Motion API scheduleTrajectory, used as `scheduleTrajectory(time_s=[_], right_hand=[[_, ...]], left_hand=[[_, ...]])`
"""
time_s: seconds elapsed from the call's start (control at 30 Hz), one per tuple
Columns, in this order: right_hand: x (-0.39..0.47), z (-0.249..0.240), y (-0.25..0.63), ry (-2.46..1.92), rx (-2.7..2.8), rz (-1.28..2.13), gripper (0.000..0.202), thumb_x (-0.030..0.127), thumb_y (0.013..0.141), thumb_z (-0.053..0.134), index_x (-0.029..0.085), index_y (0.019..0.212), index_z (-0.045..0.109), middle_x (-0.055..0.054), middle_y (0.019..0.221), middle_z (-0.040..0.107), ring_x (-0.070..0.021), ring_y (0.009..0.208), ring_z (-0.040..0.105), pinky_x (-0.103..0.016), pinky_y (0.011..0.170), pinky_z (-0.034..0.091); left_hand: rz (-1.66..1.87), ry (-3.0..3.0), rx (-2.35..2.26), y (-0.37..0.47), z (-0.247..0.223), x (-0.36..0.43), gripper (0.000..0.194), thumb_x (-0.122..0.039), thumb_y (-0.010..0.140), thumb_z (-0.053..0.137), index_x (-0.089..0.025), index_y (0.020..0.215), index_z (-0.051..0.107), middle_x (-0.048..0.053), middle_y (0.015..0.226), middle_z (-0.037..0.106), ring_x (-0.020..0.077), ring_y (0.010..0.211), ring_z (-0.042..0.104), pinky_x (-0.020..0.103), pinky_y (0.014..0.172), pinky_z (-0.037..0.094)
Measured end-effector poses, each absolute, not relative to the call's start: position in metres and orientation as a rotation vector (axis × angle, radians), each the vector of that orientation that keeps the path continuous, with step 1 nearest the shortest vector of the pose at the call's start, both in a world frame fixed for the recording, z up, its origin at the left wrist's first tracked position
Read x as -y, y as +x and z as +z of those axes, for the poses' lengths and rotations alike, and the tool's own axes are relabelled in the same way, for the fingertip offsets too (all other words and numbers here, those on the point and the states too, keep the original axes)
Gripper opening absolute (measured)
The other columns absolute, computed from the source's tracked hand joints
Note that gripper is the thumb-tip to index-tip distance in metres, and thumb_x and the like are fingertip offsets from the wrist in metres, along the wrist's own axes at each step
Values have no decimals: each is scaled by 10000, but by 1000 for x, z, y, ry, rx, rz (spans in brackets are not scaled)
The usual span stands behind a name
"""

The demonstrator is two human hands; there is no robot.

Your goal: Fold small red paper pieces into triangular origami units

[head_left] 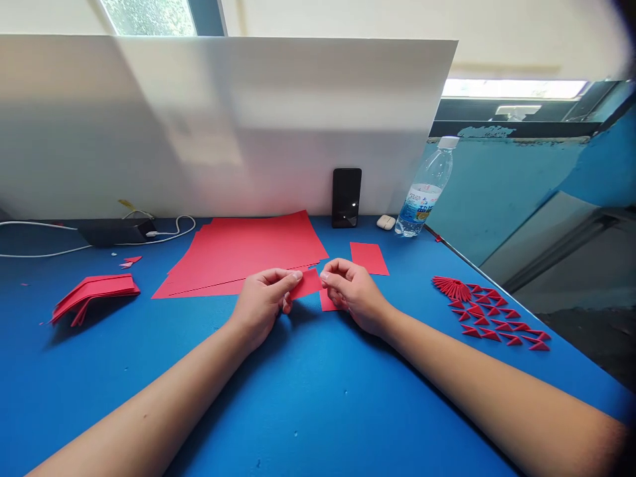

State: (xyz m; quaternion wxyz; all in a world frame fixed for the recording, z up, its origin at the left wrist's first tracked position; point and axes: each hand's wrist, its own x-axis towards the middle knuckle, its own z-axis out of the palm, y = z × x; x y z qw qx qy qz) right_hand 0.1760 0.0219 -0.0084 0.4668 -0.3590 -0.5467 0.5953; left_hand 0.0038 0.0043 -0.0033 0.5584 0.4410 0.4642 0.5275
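My left hand [262, 301] and my right hand [354, 291] meet over the blue table [308, 397], both pinching one small red paper rectangle [307, 283] by its opposite ends. Part of another red piece [326, 302] lies flat under my right hand. Just behind the hands is a stack of large red sheets [248, 253]. A loose red rectangle [368, 258] lies to the right of the stack.
Folded red triangle units [489, 314] lie in rows at the right. A pile of folded red paper [94, 293] sits left. At the back stand a white board [223, 126], a black phone [346, 197], an earbud case [386, 222], a water bottle [426, 189], a charger with cables [116, 232].
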Motion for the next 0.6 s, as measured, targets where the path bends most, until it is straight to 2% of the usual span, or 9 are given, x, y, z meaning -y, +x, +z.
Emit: scheduleTrajectory(time_s=[0.13,0.27,0.43,0.5,0.6], right_hand=[[-16,-5,174,-911,1552,1285,213,351,752,656,170,821,567,42,628,488,-67,490,410,-211,458,324],[-14,-5,171,-992,1688,1174,282,379,751,660,175,932,589,-1,741,567,-107,578,504,-243,528,405],[-14,-6,170,-1088,1694,1069,358,428,715,690,185,953,578,-26,832,611,-123,613,533,-254,548,420],[-14,-6,170,-1045,1673,1140,304,412,743,661,177,921,587,-32,836,623,-123,621,538,-250,549,417],[-17,-6,172,-998,1564,1270,230,367,773,620,159,871,604,-15,743,609,-99,553,487,-235,510,375]], left_hand=[[1300,1106,-1154,4,-6,-4,279,-400,704,720,-127,738,671,-28,515,511,61,425,422,195,416,330],[1240,1269,-1177,5,-7,-3,342,-446,788,621,-127,666,637,-21,512,502,63,425,432,200,425,324],[1154,1302,-1015,5,-7,-2,433,-474,854,505,-124,615,591,26,712,587,60,445,453,224,436,369],[1129,1319,-992,4,-7,-2,412,-462,859,503,-122,652,608,31,753,589,60,464,462,223,448,383],[1166,1288,-1028,4,-8,-3,329,-438,848,535,-128,819,643,6,696,557,60,450,451,212,436,374]])
